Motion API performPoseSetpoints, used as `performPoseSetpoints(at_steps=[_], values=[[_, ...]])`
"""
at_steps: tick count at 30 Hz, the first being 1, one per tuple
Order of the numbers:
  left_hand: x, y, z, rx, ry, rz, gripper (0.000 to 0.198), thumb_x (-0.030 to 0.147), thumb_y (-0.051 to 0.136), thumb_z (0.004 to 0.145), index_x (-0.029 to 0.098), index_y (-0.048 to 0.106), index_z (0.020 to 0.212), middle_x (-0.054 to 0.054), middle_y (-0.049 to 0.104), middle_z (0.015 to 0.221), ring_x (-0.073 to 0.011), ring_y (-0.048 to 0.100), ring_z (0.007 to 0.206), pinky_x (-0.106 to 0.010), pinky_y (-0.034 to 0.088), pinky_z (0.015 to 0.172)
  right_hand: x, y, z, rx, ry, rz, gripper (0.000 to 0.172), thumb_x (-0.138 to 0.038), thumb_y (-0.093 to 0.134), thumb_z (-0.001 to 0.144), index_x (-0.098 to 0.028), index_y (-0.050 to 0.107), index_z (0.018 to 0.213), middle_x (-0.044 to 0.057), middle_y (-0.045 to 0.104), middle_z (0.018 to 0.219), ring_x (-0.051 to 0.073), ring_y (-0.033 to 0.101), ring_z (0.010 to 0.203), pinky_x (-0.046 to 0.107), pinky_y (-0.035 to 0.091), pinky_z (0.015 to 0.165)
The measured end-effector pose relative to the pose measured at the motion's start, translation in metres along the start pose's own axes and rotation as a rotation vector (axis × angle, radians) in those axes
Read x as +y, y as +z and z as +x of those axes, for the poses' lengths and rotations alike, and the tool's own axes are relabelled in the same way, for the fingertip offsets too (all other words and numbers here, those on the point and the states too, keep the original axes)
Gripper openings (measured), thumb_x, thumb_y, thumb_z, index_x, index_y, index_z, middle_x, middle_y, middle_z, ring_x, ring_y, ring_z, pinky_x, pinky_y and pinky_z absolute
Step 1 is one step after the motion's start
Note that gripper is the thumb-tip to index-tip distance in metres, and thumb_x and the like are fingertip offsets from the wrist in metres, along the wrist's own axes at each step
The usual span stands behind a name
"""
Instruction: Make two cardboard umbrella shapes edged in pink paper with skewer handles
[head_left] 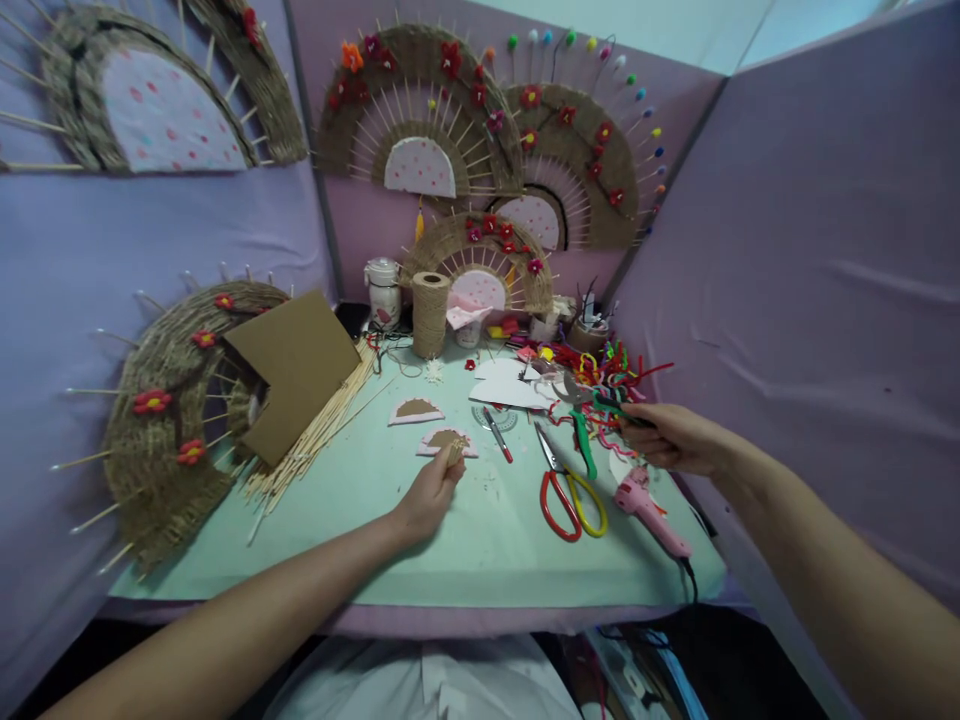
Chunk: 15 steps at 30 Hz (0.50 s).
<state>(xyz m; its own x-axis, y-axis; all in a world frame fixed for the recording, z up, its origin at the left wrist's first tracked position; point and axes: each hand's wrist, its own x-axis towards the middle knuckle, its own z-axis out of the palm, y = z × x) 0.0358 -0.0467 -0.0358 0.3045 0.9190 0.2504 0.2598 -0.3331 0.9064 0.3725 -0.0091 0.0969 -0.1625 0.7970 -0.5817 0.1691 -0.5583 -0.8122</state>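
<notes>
My left hand (427, 500) is closed around a small bundle of short light sticks (455, 449), held over the near one of two small half-round pieces. That near piece (442, 438) and the farther one (416, 408) both have brown middles and pink-white edges. My right hand (671, 438) grips green-handled pliers (607, 402) over the right side of the table, their metal jaws pointing left. Below them lie red-and-yellow-handled scissors (561, 490) and a pink glue gun (651, 512). A red marker (498, 436) rests on a clear protractor (484, 415).
Long thin sticks (315, 435) and brown cardboard (296, 370) lie at the left, beside a flower-decorated twine arch (161, 400). A twine spool (430, 315) and white jar (384, 295) stand at the back. Colourful pipe cleaners (622, 378) are heaped at the right.
</notes>
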Motion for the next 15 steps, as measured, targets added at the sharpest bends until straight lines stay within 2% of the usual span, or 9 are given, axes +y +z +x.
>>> performPoseSetpoints(at_steps=[4,6,8,11,12,13,15], values=[[0.002,0.0,0.001,-0.003,0.021,0.003,0.029,0.044,0.029,0.095,0.022,0.032,0.077,0.003,0.035,0.071,-0.013,0.03,0.064,-0.028,0.031,0.062,-0.001,-0.002,-0.019,0.008,0.022,-0.01,0.044,-0.043,0.047,0.087,-0.022,0.029,0.053,-0.011,0.017,0.045,0.004,0.004,0.041,0.016,0.005,0.034],[0.003,0.0,0.001,0.007,0.02,0.006,0.029,0.044,0.03,0.095,0.022,0.032,0.077,0.003,0.035,0.07,-0.0128,0.031,0.064,-0.027,0.031,0.062,-0.011,0.001,-0.03,0.017,-0.049,0.012,0.044,-0.046,0.048,0.087,-0.021,0.033,0.053,-0.011,0.019,0.045,0.003,0.007,0.04,0.016,0.007,0.035],[0.002,0.001,0.001,0.021,0.008,0.003,0.029,0.045,0.031,0.095,0.022,0.033,0.077,0.004,0.035,0.069,-0.0125,0.031,0.062,-0.027,0.03,0.06,-0.015,0.013,-0.037,0.032,-0.196,0.048,0.042,-0.045,0.051,0.085,-0.021,0.037,0.054,-0.01,0.025,0.047,0.003,0.013,0.04,0.016,0.012,0.036],[-0.001,0.001,0.0,0.021,-0.003,-0.012,0.029,0.045,0.031,0.095,0.021,0.035,0.079,0.004,0.037,0.068,-0.0126,0.033,0.062,-0.028,0.031,0.061,0.003,0.05,-0.036,0.098,-0.366,0.104,0.042,-0.041,0.063,0.075,-0.021,0.035,0.05,-0.008,0.032,0.047,0.005,0.024,0.041,0.018,0.024,0.037],[-0.002,0.001,0.0,0.02,0.002,-0.017,0.029,0.046,0.031,0.095,0.021,0.036,0.08,0.004,0.038,0.069,-0.0127,0.034,0.063,-0.028,0.031,0.062,0.016,0.065,-0.032,0.189,-0.434,0.142,0.039,-0.038,0.067,0.071,-0.02,0.039,0.051,-0.006,0.038,0.05,0.006,0.034,0.044,0.018,0.031,0.041],[-0.003,0.002,0.0,0.016,0.008,-0.02,0.03,0.046,0.031,0.095,0.021,0.037,0.081,0.003,0.039,0.069,-0.0129,0.035,0.064,-0.028,0.032,0.062,0.031,0.082,-0.028,0.234,-0.473,0.157,0.032,-0.039,0.068,0.07,-0.02,0.047,0.055,-0.004,0.047,0.055,0.008,0.043,0.052,0.019,0.039,0.049],[-0.004,0.002,0.0,0.017,0.011,-0.013,0.032,0.048,0.03,0.095,0.02,0.039,0.082,0.003,0.04,0.069,-0.013,0.037,0.065,-0.028,0.032,0.063,0.065,0.114,-0.02,0.233,-0.482,0.155,0.026,-0.045,0.069,0.07,-0.021,0.062,0.072,0.002,0.063,0.076,0.015,0.058,0.075,0.026,0.049,0.068]])
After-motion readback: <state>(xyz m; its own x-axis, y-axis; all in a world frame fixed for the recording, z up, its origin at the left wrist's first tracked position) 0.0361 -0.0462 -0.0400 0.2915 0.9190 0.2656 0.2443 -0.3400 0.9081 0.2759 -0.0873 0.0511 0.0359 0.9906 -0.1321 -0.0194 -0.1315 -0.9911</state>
